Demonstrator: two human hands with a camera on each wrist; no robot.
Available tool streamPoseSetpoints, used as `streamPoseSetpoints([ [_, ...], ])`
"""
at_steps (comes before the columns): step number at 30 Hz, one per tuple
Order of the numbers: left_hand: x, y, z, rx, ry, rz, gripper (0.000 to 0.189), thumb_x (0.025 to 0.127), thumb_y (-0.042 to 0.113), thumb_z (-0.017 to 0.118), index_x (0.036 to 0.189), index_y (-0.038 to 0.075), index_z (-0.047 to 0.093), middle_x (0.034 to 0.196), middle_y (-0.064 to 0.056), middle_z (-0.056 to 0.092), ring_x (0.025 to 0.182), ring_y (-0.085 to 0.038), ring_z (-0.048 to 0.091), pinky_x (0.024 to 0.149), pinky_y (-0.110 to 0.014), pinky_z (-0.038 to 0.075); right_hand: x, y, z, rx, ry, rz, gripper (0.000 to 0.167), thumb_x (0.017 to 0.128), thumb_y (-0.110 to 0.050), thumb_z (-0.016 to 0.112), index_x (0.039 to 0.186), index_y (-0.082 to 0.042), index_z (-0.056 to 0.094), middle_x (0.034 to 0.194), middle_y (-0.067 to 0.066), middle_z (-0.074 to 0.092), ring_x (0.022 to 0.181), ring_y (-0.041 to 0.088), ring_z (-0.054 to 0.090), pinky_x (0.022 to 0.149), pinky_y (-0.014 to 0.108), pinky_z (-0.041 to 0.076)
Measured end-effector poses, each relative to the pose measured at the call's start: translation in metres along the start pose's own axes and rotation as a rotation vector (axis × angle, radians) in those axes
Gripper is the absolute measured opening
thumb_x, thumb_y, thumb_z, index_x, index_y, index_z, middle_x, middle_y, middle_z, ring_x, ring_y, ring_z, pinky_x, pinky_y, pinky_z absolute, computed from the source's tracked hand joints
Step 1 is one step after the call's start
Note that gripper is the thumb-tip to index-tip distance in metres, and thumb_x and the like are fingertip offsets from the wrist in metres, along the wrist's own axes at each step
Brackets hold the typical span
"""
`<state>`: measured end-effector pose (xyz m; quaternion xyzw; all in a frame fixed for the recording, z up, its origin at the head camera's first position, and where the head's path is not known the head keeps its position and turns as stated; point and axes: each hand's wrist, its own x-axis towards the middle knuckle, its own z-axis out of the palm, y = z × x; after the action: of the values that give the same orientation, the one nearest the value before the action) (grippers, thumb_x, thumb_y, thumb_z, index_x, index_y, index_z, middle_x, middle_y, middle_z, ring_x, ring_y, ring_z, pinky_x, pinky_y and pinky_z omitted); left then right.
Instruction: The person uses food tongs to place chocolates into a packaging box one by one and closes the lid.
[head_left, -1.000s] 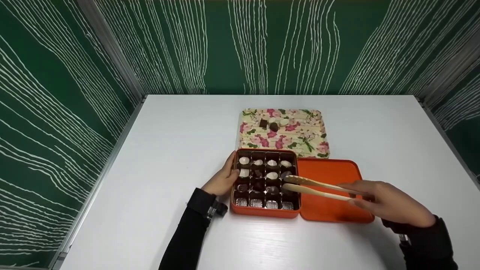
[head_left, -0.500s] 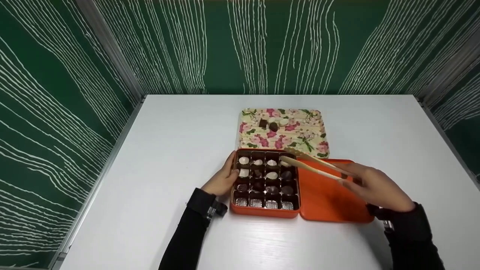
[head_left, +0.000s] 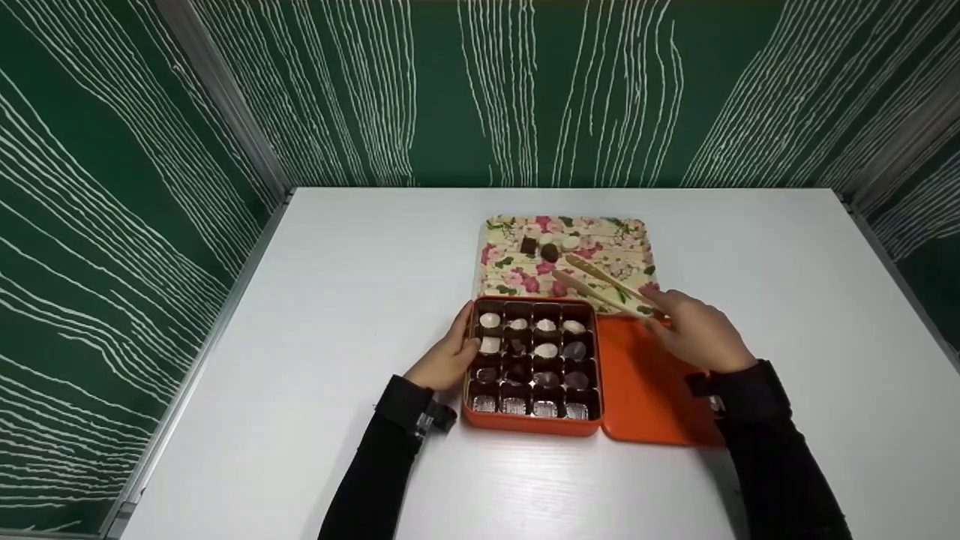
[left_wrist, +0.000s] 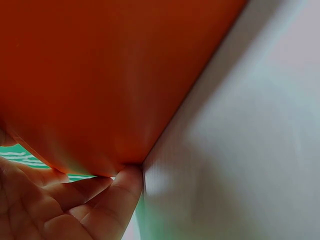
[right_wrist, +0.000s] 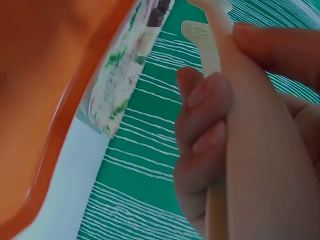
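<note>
My left hand (head_left: 442,361) grips the left side of an orange box (head_left: 532,424), its thumb over the rim. In the left wrist view, fingertips (left_wrist: 127,182) touch the box's lower corner. White chocolates (head_left: 546,350) and dark chocolates (head_left: 576,381) sit in the box's compartments; silvery pieces (head_left: 545,409) fill the front row. My right hand (head_left: 699,334) holds wooden tongs (head_left: 589,269), fingers curled round them in the right wrist view. The tongs' tips stand apart over a floral tray (head_left: 510,281), nothing visible between them, just right of a round dark chocolate (head_left: 550,253).
A square dark chocolate (head_left: 529,245) and white chocolates (head_left: 571,242) also lie on the tray. The orange lid (head_left: 652,382) lies right of the box, under my right forearm. A green wall (head_left: 450,97) with white lines borders the white table (head_left: 360,262).
My right hand has carried the tongs from over the box's right column, up and away, to over the tray. The left hand and the box have stayed put.
</note>
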<state>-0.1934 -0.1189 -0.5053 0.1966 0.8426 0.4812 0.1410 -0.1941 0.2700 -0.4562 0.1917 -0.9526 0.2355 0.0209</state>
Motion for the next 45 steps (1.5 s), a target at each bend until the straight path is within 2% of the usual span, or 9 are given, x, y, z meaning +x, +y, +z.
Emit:
streamPoseSetpoints([
  [4, 0.000, -0.001, 0.000, 0.000, -0.004, 0.006, 0.068, 0.109, 0.014, 0.037, 0.162, -0.002, -0.003, 0.167, -0.030, 0.007, 0.152, -0.043, 0.018, 0.125, -0.050, 0.019, 0.018, -0.002, 0.007, -0.011, -0.023, 0.026, 0.048, 0.100, -0.008, 0.062, 0.143, 0.010, 0.053, 0.121, 0.031, 0.065, 0.094, 0.039, 0.064, 0.077, 0.053, 0.049],
  [10, 0.002, -0.001, 0.002, -0.008, 0.009, 0.014, 0.069, 0.109, 0.013, 0.038, 0.163, -0.002, -0.001, 0.166, -0.031, 0.010, 0.151, -0.044, 0.022, 0.125, -0.049, 0.020, 0.038, -0.004, 0.014, -0.032, -0.047, 0.065, 0.050, 0.100, -0.010, 0.062, 0.144, 0.011, 0.051, 0.093, 0.022, 0.065, 0.074, 0.030, 0.056, 0.067, 0.045, 0.038],
  [17, 0.002, 0.000, 0.001, -0.010, 0.019, 0.022, 0.069, 0.108, 0.012, 0.039, 0.163, -0.003, 0.000, 0.165, -0.032, 0.013, 0.151, -0.045, 0.023, 0.125, -0.049, 0.018, 0.053, -0.007, 0.019, -0.023, -0.058, 0.100, 0.051, 0.102, -0.013, 0.060, 0.146, 0.011, 0.049, 0.081, 0.018, 0.062, 0.066, 0.028, 0.052, 0.066, 0.045, 0.037],
  [24, 0.001, 0.000, 0.001, 0.011, 0.021, -0.008, 0.070, 0.108, 0.014, 0.040, 0.164, 0.001, -0.001, 0.166, -0.029, 0.013, 0.150, -0.045, 0.025, 0.125, -0.049, 0.019, 0.063, -0.010, 0.025, -0.022, -0.056, 0.094, 0.049, 0.102, -0.011, 0.059, 0.145, 0.011, 0.051, 0.106, 0.031, 0.068, 0.074, 0.035, 0.061, 0.067, 0.047, 0.042],
  [26, 0.001, 0.000, 0.001, -0.004, 0.011, -0.011, 0.070, 0.108, 0.014, 0.039, 0.164, 0.001, -0.003, 0.167, -0.029, 0.011, 0.139, -0.048, 0.041, 0.122, -0.050, 0.027, 0.064, -0.011, 0.027, -0.037, -0.044, 0.079, 0.046, 0.102, -0.012, 0.060, 0.142, 0.009, 0.054, 0.103, 0.031, 0.068, 0.074, 0.036, 0.062, 0.065, 0.047, 0.042],
  [31, 0.000, -0.001, 0.001, -0.026, -0.002, 0.001, 0.070, 0.109, 0.013, 0.038, 0.163, -0.001, -0.004, 0.167, -0.030, 0.008, 0.139, -0.048, 0.039, 0.121, -0.052, 0.028, 0.062, -0.008, 0.031, -0.041, 0.000, 0.046, 0.035, 0.103, -0.014, 0.062, 0.132, 0.005, 0.063, 0.096, 0.026, 0.068, 0.076, 0.038, 0.063, 0.065, 0.048, 0.043],
  [33, 0.000, -0.001, 0.001, -0.015, 0.003, 0.005, 0.069, 0.109, 0.013, 0.038, 0.163, -0.002, -0.003, 0.166, -0.031, 0.008, 0.150, -0.045, 0.025, 0.124, -0.051, 0.022, 0.060, -0.008, 0.032, -0.025, 0.009, 0.046, 0.033, 0.103, -0.013, 0.062, 0.130, 0.003, 0.064, 0.097, 0.025, 0.069, 0.079, 0.039, 0.064, 0.067, 0.050, 0.045],
  [40, -0.001, -0.001, 0.001, -0.017, 0.010, 0.005, 0.070, 0.108, 0.012, 0.039, 0.163, -0.002, -0.002, 0.166, -0.031, 0.010, 0.145, -0.044, 0.033, 0.123, -0.050, 0.025, 0.051, -0.008, 0.030, 0.006, 0.007, 0.052, 0.044, 0.103, -0.014, 0.061, 0.142, 0.008, 0.056, 0.125, 0.033, 0.064, 0.108, 0.050, 0.063, 0.094, 0.064, 0.048],
  [45, 0.000, -0.002, 0.001, -0.007, 0.014, 0.010, 0.069, 0.108, 0.013, 0.039, 0.163, -0.002, -0.002, 0.166, -0.032, 0.012, 0.150, -0.046, 0.025, 0.125, -0.050, 0.020, 0.038, -0.009, 0.025, 0.011, 0.034, 0.026, 0.045, 0.103, -0.010, 0.060, 0.144, 0.008, 0.053, 0.128, 0.033, 0.063, 0.107, 0.048, 0.064, 0.084, 0.058, 0.050],
])
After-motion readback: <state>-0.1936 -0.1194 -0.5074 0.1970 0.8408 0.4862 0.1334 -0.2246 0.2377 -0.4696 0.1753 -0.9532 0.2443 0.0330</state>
